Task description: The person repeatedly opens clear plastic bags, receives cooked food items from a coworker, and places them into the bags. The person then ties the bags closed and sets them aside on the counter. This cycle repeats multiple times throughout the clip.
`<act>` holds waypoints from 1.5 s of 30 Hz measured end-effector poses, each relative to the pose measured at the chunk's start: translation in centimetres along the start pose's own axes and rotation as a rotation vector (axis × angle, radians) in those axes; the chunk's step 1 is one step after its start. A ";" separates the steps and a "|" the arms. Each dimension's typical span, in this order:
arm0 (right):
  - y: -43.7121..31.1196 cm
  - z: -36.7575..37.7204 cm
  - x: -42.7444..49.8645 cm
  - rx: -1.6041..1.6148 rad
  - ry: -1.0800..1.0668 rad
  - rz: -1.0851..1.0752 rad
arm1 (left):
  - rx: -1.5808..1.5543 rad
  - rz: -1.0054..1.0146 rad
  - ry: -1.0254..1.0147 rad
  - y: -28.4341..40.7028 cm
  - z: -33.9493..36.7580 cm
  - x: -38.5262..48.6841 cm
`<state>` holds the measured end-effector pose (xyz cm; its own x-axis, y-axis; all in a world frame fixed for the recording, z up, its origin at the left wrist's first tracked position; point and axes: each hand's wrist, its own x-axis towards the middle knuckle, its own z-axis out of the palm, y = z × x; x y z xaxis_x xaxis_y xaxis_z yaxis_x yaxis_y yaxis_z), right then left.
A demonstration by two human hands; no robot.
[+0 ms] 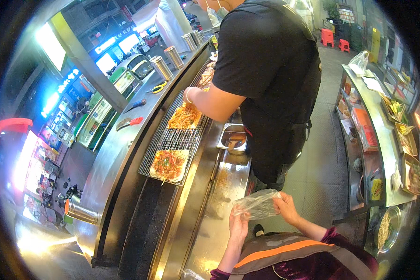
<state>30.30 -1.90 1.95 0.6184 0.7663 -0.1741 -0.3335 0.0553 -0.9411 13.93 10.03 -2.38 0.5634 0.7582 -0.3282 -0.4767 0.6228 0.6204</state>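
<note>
A thin clear plastic bag [257, 204] is stretched between my two hands in front of my apron [283, 245]. My left hand [238, 222] grips its left end, the fingertips showing through the film. At the other end, my right hand [286, 207] pinches the bag's edge between thumb and fingers. Below the bag lies a stained steel counter [218, 206]. To the left, a flat square sheet of food topped with shredded vegetables and sauce [169, 166] rests on a wire grill rack [164, 136]. Farther up the rack is another topped sheet [183, 117].
A co-worker in black [269, 70] stands at the grill, one arm over it. A sauce pan [233, 137] sits beside them. Steel canisters [162, 68], yellow-handled scissors [158, 87] and a red-handled brush [129, 122] line the outer ledge. Shelves with trays of skewers [406, 138] stand right.
</note>
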 end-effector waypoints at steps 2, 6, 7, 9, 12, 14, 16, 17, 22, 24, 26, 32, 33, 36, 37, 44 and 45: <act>-0.2 0.0 0.2 -0.020 0.063 0.066 | 0.125 0.035 0.079 0.6 0.7 0.1; -1.3 -0.3 0.7 -0.243 0.116 -0.194 | 0.432 0.191 0.177 1.5 1.7 -0.1; -1.5 -0.3 0.9 -0.241 0.124 -0.197 | 0.488 0.243 0.183 1.7 1.8 0.0; -2.1 -0.3 1.2 -0.182 0.097 -0.278 | 0.638 0.290 0.256 1.8 2.1 0.3; -2.8 0.1 1.5 -0.104 0.141 -0.243 | 0.606 0.383 0.234 2.1 2.4 0.3; -3.4 0.4 1.9 -0.049 0.140 -0.204 | 0.588 0.447 0.182 2.2 2.7 0.3; -3.9 0.7 1.9 -0.046 0.154 -0.196 | 0.664 0.409 0.199 2.3 2.9 -0.1; -4.1 0.7 2.0 -0.058 0.171 -0.193 | 0.699 0.400 0.191 2.3 2.9 -0.3; -4.0 0.5 2.5 -0.117 0.155 -0.200 | 0.672 0.334 0.112 2.0 2.9 -0.9; -3.5 0.4 2.6 -0.154 0.141 -0.201 | 0.638 0.356 0.122 2.0 2.9 -1.0; -2.8 0.3 2.5 -0.181 0.108 -0.217 | 0.476 0.307 0.070 2.1 2.9 -1.2; -1.6 -0.1 1.7 -0.484 0.047 -0.267 | 0.193 0.117 0.077 1.8 2.8 -2.1; -1.7 -0.3 1.5 -0.576 0.041 -0.232 | 0.154 0.091 0.070 1.7 2.8 -2.2; -2.0 -0.3 0.6 -0.786 0.063 -0.115 | 0.216 0.066 0.088 1.1 2.5 -2.9; -2.0 -0.1 0.4 -0.829 0.091 -0.232 | 0.244 0.060 0.094 0.9 2.5 -3.0; -1.2 -0.8 -0.2 -0.904 0.098 -0.475 | 0.851 0.320 0.120 0.1 1.8 -3.1; -1.0 -1.2 -0.3 -0.779 0.101 -0.421 | 0.982 0.373 0.153 0.1 1.6 -3.2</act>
<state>31.35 -2.92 2.59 0.6528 0.7182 0.2408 0.4914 -0.1596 -0.8562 13.15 7.35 -0.17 0.3704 0.9279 -0.0422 0.1903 -0.0313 0.9812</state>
